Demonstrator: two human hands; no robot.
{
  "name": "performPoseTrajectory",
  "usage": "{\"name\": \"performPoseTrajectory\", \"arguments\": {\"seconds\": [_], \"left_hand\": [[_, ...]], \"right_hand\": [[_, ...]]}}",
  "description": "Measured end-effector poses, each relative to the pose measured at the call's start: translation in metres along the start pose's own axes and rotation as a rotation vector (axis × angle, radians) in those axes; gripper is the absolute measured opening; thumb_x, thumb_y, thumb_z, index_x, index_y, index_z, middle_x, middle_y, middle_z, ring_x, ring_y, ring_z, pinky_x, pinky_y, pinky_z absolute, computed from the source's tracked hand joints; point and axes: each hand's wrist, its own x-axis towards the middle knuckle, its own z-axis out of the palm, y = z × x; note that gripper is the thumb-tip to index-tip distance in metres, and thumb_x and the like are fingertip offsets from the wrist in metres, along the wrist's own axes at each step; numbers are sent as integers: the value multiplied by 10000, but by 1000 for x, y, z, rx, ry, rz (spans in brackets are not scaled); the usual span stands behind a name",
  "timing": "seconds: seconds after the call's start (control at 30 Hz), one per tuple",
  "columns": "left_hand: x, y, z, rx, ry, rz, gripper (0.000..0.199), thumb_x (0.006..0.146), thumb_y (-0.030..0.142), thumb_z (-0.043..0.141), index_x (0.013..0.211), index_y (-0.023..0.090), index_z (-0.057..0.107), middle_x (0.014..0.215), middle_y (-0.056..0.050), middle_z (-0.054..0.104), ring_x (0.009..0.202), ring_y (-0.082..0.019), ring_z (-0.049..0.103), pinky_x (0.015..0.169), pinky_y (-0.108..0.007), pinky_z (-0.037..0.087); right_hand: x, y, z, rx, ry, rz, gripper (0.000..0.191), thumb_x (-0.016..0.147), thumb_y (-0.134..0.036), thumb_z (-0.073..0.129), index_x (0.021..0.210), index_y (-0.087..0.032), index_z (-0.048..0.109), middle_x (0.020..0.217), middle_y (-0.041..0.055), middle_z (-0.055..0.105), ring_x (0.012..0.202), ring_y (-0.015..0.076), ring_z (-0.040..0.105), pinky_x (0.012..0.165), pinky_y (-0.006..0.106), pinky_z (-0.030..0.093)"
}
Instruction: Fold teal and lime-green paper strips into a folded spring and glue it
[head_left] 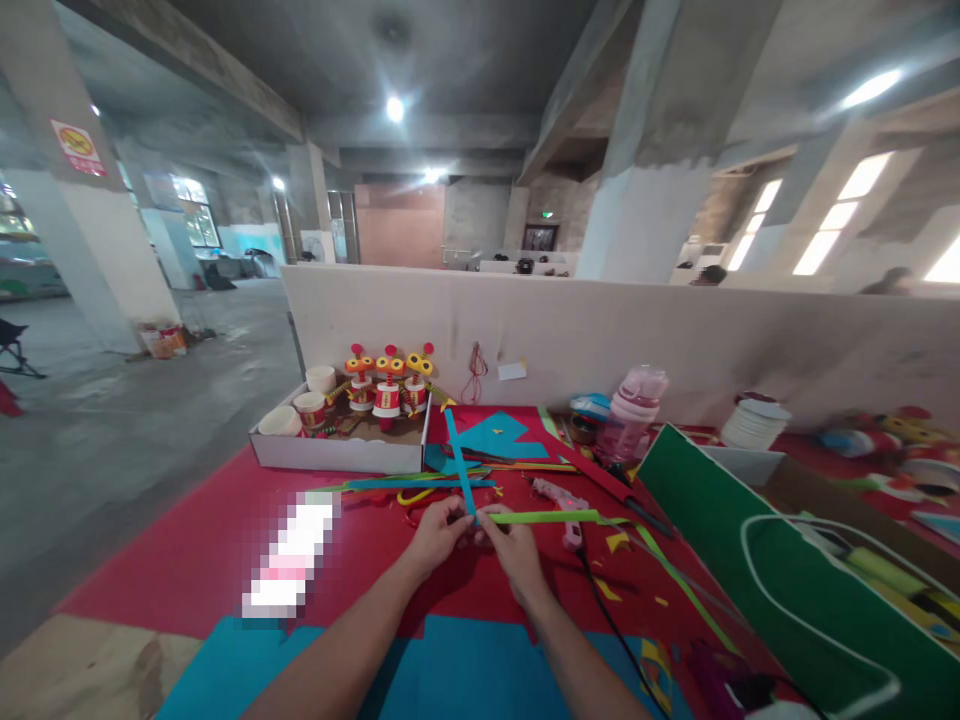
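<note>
Over the red tabletop, my left hand (439,530) pinches the lower end of a blue paper strip (459,455), which points away from me. My right hand (516,548) is closed on the left end of a light green paper strip (551,517) that runs off to the right. The two strips meet at the fingertips, roughly at a right angle; fingers hide whether they are stuck together. Right of my hands lies a pink glue gun (562,502) with a black cord. Scissors with a yellow handle (414,496) lie just behind my left hand.
A white box (337,453) at the back left holds three bug-like paper-cup figures (386,390) and several cups. Blue sheets (472,670) lie at the near edge. A green panel (780,560) and a pink bottle (634,415) stand at right. A low white partition (525,310) runs behind.
</note>
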Motion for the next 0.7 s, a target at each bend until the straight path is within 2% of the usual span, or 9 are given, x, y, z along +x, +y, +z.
{"name": "performPoseTrajectory", "arguments": {"seconds": [0.23,0.4,0.6,0.7], "left_hand": [[1,0,0,-31,17,-10,326,708,439,650,657,163,484,546,7,562,443,-87,454,461,-215,340],[1,1,1,-27,16,-23,325,704,441,651,661,160,492,563,1,574,451,-88,461,468,-219,352],[0,2,2,-15,36,-33,317,715,440,641,679,159,498,560,14,553,450,-81,448,465,-215,351],[0,2,2,-6,44,-28,324,716,441,639,665,166,476,573,14,551,459,-83,454,466,-216,352]], "right_hand": [[1,2,-1,-1,-17,-5,378,712,-518,648,850,-167,629,592,23,626,560,177,591,528,264,459],[2,2,-4,-38,-39,-44,337,721,-495,648,801,-168,648,602,24,633,579,177,600,567,270,478],[-1,-2,-6,-13,-36,-20,327,718,-471,649,832,-165,649,629,33,648,576,181,607,570,286,497],[-1,-6,-7,-85,-33,-96,287,739,-454,628,804,-177,663,715,51,677,665,200,631,651,306,509]]}}
